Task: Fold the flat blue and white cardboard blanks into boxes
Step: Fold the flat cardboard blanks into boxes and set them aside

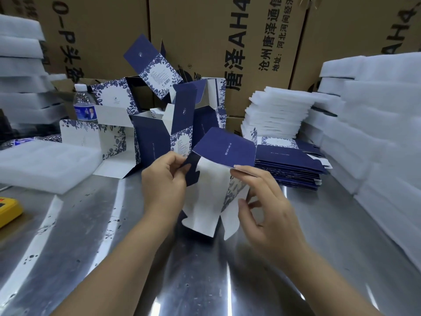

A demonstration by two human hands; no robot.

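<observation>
Water bottle, white foam stacks and a yellow device sit on the steel table.

**Sideways print on cartons**

On the middle carton, in black, turned sideways: "唐泽AH4", then "沧州唐泽通信" and "地址:河北河间经济", cut off at the frame edge. On the right carton: "AH4", partly cut off. On the left carton: "-0-P" beside half-hidden characters. On the bottle label and the held blank: print too small to read.
</observation>
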